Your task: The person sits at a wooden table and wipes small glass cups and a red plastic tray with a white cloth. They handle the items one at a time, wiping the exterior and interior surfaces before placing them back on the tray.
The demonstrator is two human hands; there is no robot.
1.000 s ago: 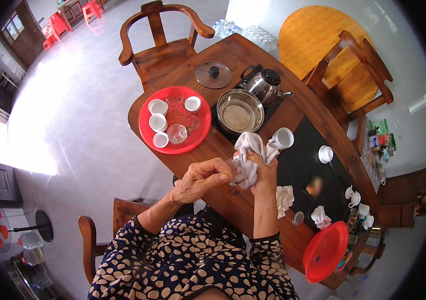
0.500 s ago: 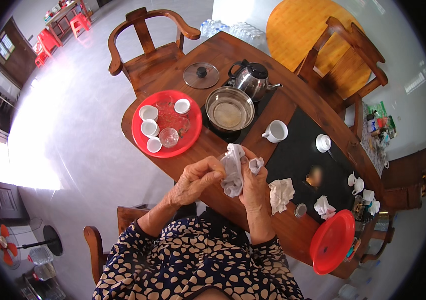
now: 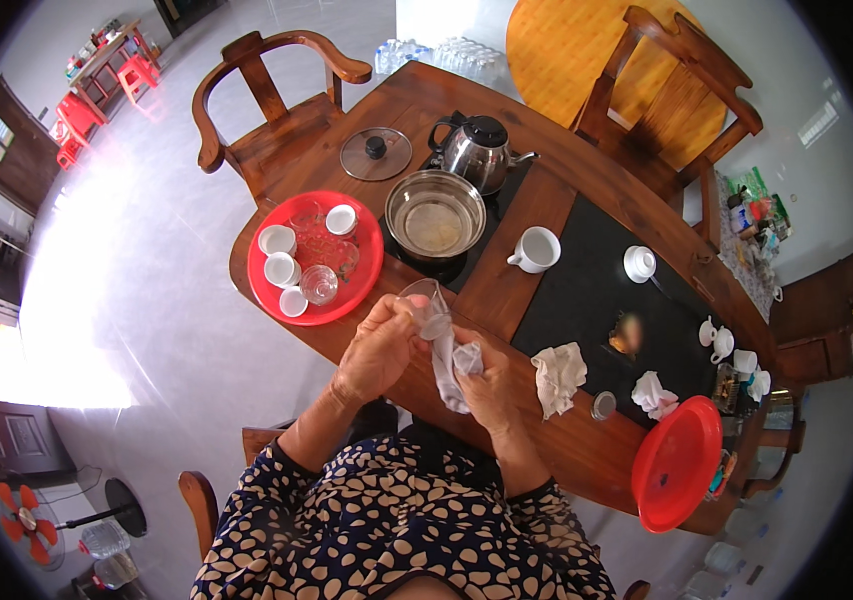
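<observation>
My left hand [image 3: 375, 350] grips a small clear glass cup [image 3: 425, 296] by its side, above the near edge of the table. A crumpled white cloth [image 3: 448, 372] is bunched in my right hand [image 3: 487, 388], its upper part against the glass and its end hanging down. To the left, a round red tray [image 3: 359, 282] bears several white cups [image 3: 283, 269] and another clear glass cup [image 3: 320, 285]. Beyond my hands a steel pot [image 3: 436, 216] stands on a black hob. A white mug [image 3: 537, 249] is to the right of it.
Behind the pot are a steel kettle [image 3: 478, 158] and a glass lid [image 3: 377, 152]. On the right lie a beige cloth [image 3: 558, 378], a metal lid [image 3: 604, 405], a crumpled white cloth [image 3: 655, 396] and a tilted red tray [image 3: 679, 465]. Wooden chairs [image 3: 277, 125] surround the table.
The glass cup, covered by the cloth before, now shows in my left hand. The cloth has come lower, in my right hand. The whole view has shifted slightly.
</observation>
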